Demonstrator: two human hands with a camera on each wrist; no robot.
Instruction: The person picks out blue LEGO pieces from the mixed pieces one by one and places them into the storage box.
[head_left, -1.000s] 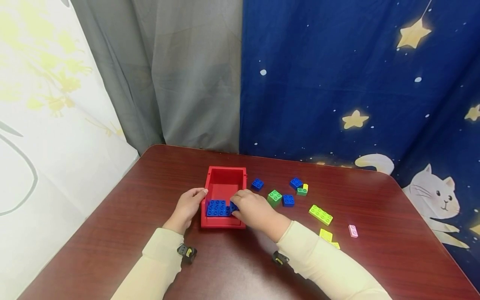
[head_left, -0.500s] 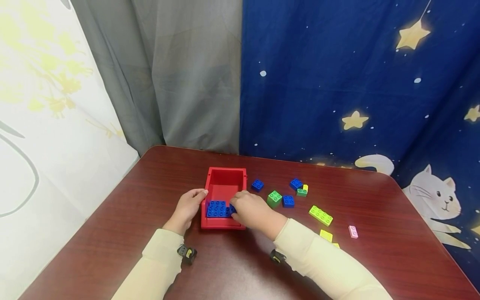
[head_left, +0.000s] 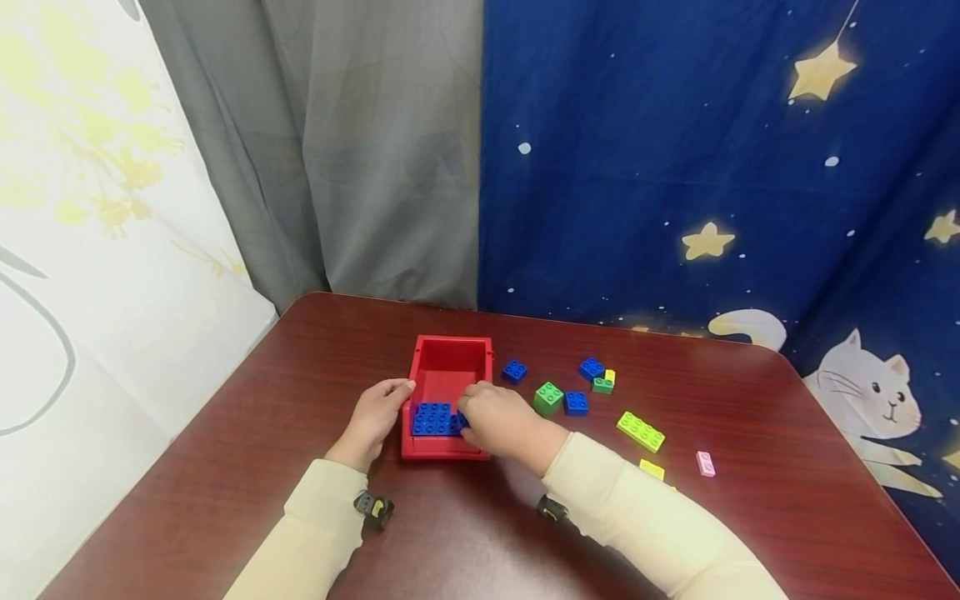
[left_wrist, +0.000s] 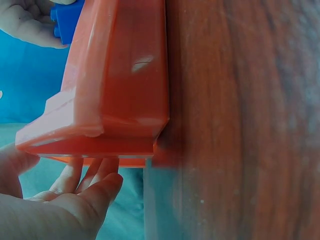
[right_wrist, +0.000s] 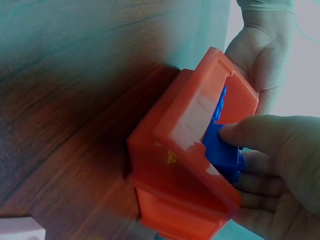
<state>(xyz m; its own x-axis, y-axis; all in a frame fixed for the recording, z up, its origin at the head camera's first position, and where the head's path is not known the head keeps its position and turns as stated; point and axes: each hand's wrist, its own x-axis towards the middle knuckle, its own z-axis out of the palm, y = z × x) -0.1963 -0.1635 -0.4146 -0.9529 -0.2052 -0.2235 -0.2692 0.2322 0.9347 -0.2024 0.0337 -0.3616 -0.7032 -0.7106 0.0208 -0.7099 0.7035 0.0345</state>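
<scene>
— red box (head_left: 447, 447): how held?
— by left hand (head_left: 375, 414); rim pinched at nine o'clock.
— blue brick (right_wrist: 220, 150)?
— pinched in right hand (head_left: 501, 417), finger gap filled by it; held at the box's five o'clock.

red box (head_left: 446, 448), blue brick (right_wrist: 222, 154), navy star-patterned curtain (head_left: 600, 150)

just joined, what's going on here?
A person's right hand pinches a blue brick at the near end of a red box, beside studded blue pieces already in it. The left hand grips the box's left side. The box's far end is unfilled, and loose bricks in several colours lie on the table to its right.
</scene>
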